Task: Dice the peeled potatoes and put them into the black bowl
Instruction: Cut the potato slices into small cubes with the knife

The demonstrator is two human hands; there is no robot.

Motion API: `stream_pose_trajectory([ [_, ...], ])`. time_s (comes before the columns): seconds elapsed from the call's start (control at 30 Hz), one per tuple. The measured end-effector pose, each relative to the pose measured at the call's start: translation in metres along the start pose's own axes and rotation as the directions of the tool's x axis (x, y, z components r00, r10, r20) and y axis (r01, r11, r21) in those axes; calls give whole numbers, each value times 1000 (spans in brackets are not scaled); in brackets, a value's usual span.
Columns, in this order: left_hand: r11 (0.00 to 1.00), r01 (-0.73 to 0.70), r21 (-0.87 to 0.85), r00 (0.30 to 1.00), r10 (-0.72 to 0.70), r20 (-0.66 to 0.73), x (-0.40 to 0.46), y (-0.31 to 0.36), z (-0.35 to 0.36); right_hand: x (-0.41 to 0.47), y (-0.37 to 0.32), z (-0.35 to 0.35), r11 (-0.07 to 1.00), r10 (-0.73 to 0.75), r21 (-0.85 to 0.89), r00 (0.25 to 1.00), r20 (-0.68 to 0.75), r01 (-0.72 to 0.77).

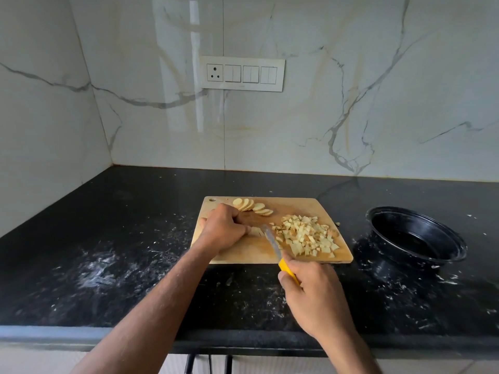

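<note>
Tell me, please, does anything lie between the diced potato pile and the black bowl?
Nothing visible does: the diced potato pile sits at the cutting board's right end, and only bare counter separates it from the black bowl.

— Soft daylight, isn't it? See the pale glare streak down the marble wall (195, 76).
— Yes. The dark counter (108, 252) stays dim, and the knife blade (271, 241) looks smeared. Edges bow outward.

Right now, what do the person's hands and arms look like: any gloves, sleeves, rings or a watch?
Both arms are bare from the bottom of the frame to the wrists; no sleeve shows. The left hand and the right hand wear no gloves. No watch, bracelet or ring is visible on either wrist or on the fingers that show. Fine hair shows on the left forearm.
</note>
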State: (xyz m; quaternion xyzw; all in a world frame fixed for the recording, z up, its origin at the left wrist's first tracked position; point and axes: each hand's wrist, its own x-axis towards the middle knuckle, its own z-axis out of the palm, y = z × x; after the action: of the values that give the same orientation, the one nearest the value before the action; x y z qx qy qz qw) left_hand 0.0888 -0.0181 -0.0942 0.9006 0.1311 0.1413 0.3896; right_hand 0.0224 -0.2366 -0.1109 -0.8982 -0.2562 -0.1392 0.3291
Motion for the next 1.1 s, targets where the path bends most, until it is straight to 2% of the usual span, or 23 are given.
stream_pose_trajectory([
  [0.1,991,-110,-74,992,114,51,1,-3,-10,1,6,-1,995,52,89,996,-79,-45],
  [0.2,971,-239,-14,954,237,182,4,-12,-13,1,3,0,997,51,55,997,-54,-48],
  [0.3,947,-312,76,913,276,301,11,-22,-8,-1,-1,0,1000,25,6,999,-37,-25],
  [0.47,898,-371,235,890,271,367,4,-7,-15,-5,-9,-5,995,33,-100,999,8,-32],
  [0.57,868,-431,245,855,307,417,6,-10,-15,-6,-11,-6,991,39,-129,999,15,-37],
  [0.73,817,-511,266,831,391,396,5,-5,-10,-5,-11,-4,985,50,-167,999,18,-47],
  [0.93,806,-502,314,857,415,306,6,-2,-4,-5,-12,-2,984,49,-170,999,8,-47],
  [1.0,833,-461,306,882,391,263,7,-3,1,-5,-12,-2,985,44,-165,999,-2,-44],
  [1.1,883,-322,343,944,271,188,12,-5,9,-5,-12,-1,985,41,-166,999,-7,-42],
])
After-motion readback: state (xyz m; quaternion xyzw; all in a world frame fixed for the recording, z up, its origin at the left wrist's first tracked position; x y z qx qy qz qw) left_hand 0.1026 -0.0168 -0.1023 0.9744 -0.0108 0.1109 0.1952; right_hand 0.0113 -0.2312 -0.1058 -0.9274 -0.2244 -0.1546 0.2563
